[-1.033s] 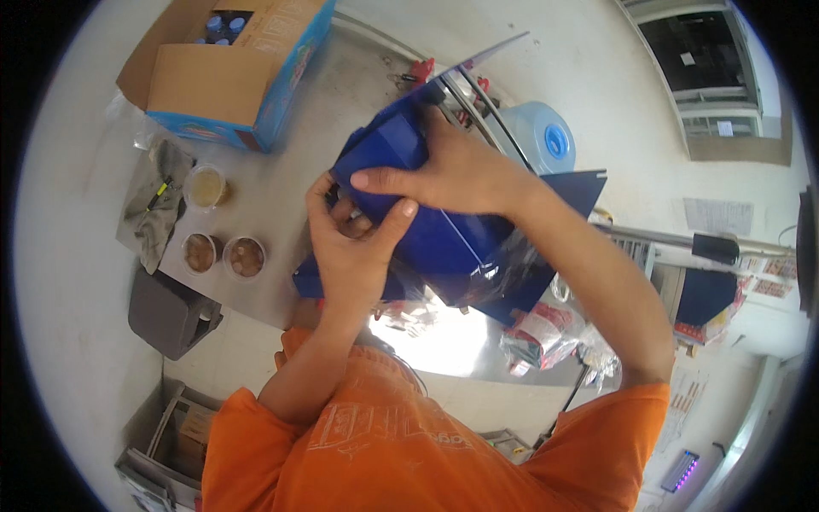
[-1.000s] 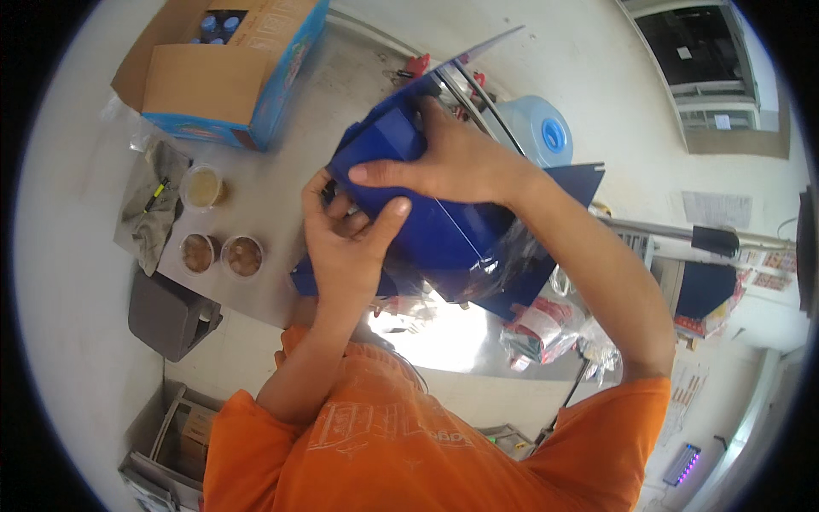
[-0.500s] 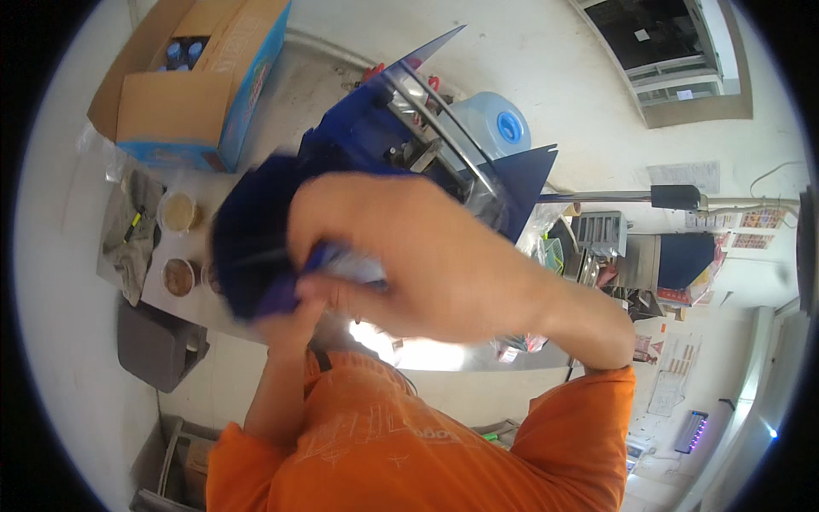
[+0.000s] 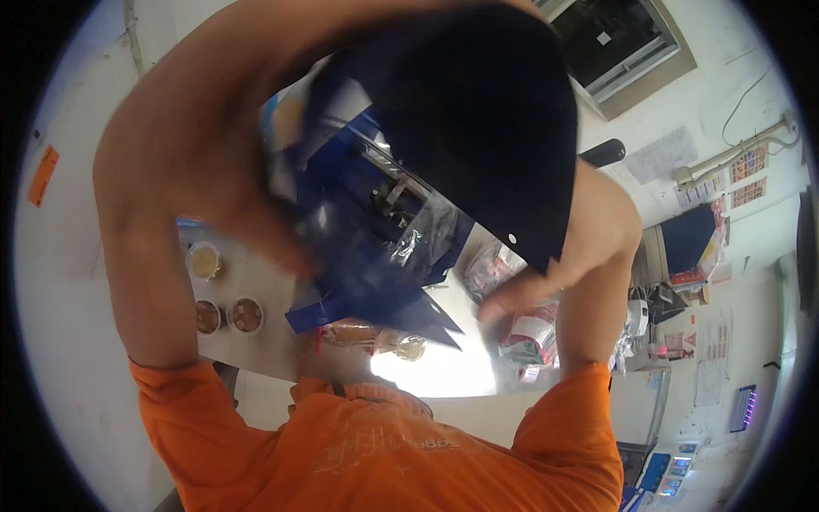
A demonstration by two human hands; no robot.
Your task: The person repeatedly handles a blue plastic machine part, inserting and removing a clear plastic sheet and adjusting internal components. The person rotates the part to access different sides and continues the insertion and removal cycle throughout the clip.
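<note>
A dark navy, cap-like thing (image 4: pixel 478 128) with a small pale hole near its lower edge is raised very close, filling the upper middle. My right hand (image 4: pixel 567 243) grips its right edge, with the thumb showing below. My left hand (image 4: pixel 256 226) is closed at its left side against a blurred, bluish part (image 4: pixel 367 277); motion smears its fingers. Both arms are lifted and bent around it. Behind the gap between the hands appears a blue machine (image 4: pixel 375 175) with metal parts and clear plastic, partly hidden.
Several round tubs of food, one a pale tub (image 4: pixel 205 260), stand on the table to the left. Plastic-wrapped red packages (image 4: pixel 529 337) lie at the right, beside a bright glare. A window (image 4: pixel 610 47) is set in the wall at upper right, with papers (image 4: pixel 657 162) below it.
Both hands have risen and spread apart, bringing the dark navy thing from the left middle up close in front of me. The view has shifted, and more of the table's right side shows.
</note>
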